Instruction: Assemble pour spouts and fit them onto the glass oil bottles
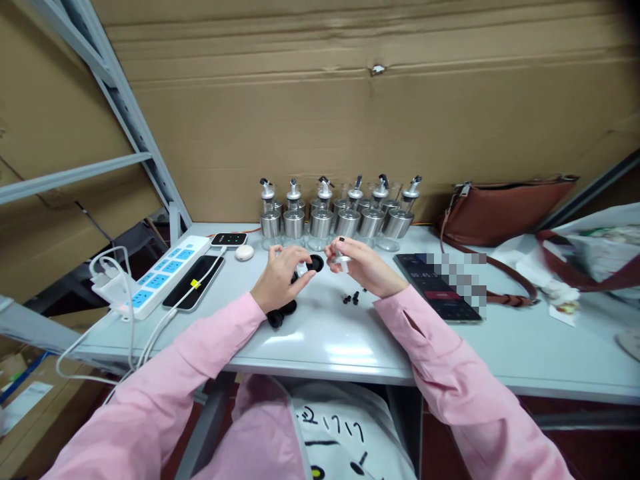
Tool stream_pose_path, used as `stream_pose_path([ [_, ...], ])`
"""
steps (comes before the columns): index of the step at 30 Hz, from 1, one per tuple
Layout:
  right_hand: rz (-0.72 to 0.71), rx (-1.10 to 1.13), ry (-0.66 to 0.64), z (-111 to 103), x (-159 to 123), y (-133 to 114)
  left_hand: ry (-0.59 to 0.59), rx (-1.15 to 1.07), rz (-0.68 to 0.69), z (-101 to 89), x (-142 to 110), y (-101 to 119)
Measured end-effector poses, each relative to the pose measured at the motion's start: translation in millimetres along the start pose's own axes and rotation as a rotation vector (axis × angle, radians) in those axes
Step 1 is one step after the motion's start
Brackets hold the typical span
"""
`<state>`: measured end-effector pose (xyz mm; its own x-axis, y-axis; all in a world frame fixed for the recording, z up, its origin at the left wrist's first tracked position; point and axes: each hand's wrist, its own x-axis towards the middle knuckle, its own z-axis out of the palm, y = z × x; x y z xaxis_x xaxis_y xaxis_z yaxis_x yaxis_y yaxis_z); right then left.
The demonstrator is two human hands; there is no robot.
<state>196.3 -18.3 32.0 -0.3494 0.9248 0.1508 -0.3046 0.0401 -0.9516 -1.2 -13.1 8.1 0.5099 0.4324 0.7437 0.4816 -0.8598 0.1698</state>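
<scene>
My left hand [283, 279] is closed in a pinch around a small whitish piece [301, 269], mostly covered by the fingers. Beside those fingertips a round black ring-shaped part [316, 263] shows. My right hand [369, 265] grips a silvery pour spout [340, 259] with a dark tip, its outline partly hidden by the fingers. Below my left wrist lie more round black parts [275, 318]. Several tiny black pieces [355, 298] rest on the table between and in front of the hands.
Several glass-and-steel oil bottles [321, 222] with spouts line the back of the table [320, 347]. To the left are a power strip [165, 277], a phone [187, 293], cables and a round white case [245, 253]. A large phone [435, 293] and brown bag [505, 210] lie right.
</scene>
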Motion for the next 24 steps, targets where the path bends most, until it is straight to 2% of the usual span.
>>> stream_pose_path([
  [5, 0.076, -0.038, -0.085, 1.5, -2.6, 0.2, 0.124, 0.005, 0.011, 1.8, -1.0, -1.7],
  [9, 0.096, -0.067, -0.125, 5.4, -4.8, -1.4, 0.176, 0.005, 0.017, 3.1, -0.9, -4.1],
  [17, 0.028, -0.025, -0.128, 2.3, -3.9, 1.3, 0.114, 0.004, -0.007, 3.0, -0.4, -3.5],
  [24, 0.031, 0.036, -0.107, 5.9, -4.6, 1.5, 0.121, 0.004, -0.029, 4.7, -0.3, -3.0],
])
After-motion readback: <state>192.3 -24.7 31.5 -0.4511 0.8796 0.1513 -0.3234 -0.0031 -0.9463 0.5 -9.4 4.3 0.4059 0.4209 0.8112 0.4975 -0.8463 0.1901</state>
